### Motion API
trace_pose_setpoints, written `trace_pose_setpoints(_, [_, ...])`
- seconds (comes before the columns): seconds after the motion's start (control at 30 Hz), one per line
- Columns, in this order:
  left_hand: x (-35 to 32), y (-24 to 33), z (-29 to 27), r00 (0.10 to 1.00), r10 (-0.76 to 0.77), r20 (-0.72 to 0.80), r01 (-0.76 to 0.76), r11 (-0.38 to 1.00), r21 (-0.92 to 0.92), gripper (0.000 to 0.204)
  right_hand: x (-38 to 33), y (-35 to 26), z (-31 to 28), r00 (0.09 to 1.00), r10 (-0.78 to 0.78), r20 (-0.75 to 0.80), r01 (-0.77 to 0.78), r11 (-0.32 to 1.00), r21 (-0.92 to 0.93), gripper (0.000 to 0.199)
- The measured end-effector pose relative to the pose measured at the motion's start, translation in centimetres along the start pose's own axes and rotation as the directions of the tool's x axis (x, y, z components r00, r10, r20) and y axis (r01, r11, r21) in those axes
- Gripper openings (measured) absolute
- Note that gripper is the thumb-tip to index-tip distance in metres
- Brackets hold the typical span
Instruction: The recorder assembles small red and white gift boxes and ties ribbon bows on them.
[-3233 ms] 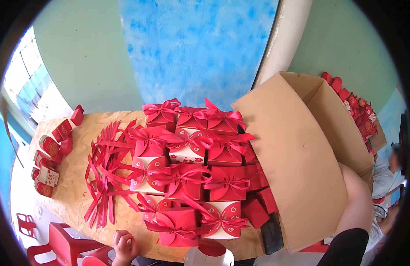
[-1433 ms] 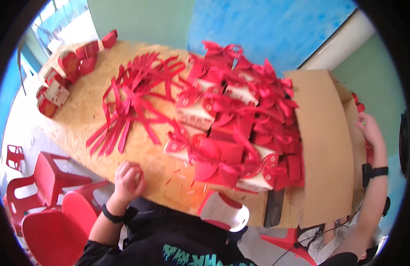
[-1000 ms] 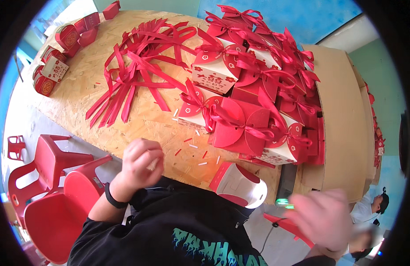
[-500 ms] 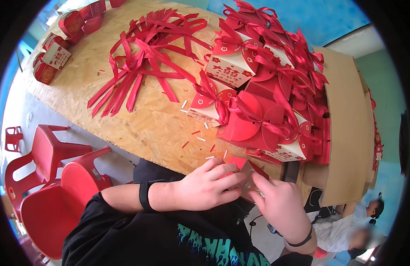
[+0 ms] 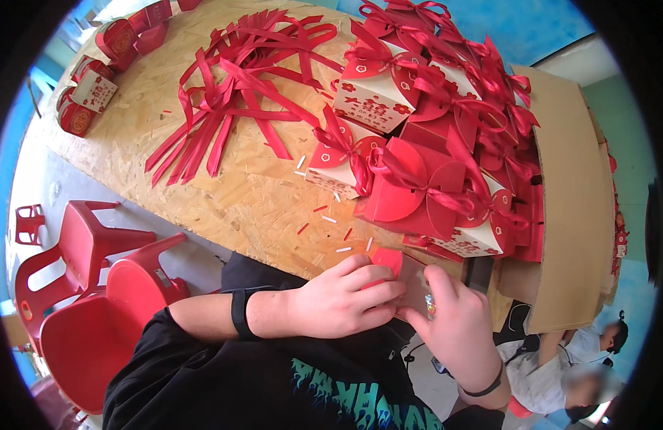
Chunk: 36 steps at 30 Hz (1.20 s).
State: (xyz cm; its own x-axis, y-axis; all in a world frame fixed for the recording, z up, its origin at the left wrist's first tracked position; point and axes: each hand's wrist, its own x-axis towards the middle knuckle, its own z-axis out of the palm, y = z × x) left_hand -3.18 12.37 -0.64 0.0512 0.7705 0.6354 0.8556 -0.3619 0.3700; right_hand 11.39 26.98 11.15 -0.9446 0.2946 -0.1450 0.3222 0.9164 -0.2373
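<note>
Just off the table's front edge, a partly folded gift box (image 5: 414, 278) with a red rounded flap sits between my hands. My left hand (image 5: 351, 297) is closed around its left side, with the fingers curled over the red flap. On the other side, my right hand (image 5: 457, 322) grips the box's right edge, thumb below and fingers above. A small shiny, colourful thing (image 5: 430, 307) shows by the right fingers; its kind is unclear. The lower part of the box is hidden behind the hands.
Finished red-and-white gift boxes (image 5: 417, 190) with ribbon bows crowd the table's right, beside a cardboard carton (image 5: 571, 193). Loose red ribbons (image 5: 234, 93) lie in the middle. Unfilled-looking boxes (image 5: 87, 97) stand far left. Red chairs (image 5: 95, 315) stand left; people (image 5: 561, 380) sit lower right.
My right thumb and fingers have spread further apart on the box, and more of its pale inner side shows. The whole view has shifted slightly.
</note>
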Motion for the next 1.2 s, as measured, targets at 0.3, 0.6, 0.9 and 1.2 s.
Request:
trace_pose_setpoints(0.3, [0.3, -0.2, 0.2, 0.998, -0.021, -0.065, 0.018, 0.999, -0.043, 0.016, 0.9, 0.6, 0.2, 0.999, 0.023, -0.044, -0.008, 0.948, 0.318, 0.040])
trace_pose_setpoints(0.6, [0.2, -0.3, 0.8, 0.996, -0.025, -0.091, 0.017, 0.996, -0.087, 0.018, 1.0, 0.8, 2.2, 0.975, -0.016, -0.221, 0.108, 0.907, 0.407, 0.025])
trace_pose_setpoints(0.9, [0.1, -0.3, 0.6, 0.997, -0.024, -0.073, 0.018, 0.996, -0.083, 0.017, 0.8, 1.7, 2.4, 0.942, 0.016, -0.336, 0.138, 0.893, 0.428, 0.021])
trace_pose_setpoints(1.2, [0.3, -0.2, 0.4, 0.998, -0.014, -0.062, 0.010, 0.998, -0.066, 0.015, -8.3, 3.6, -7.2, 0.733, -0.056, -0.678, 0.084, 0.996, 0.009, 0.018])
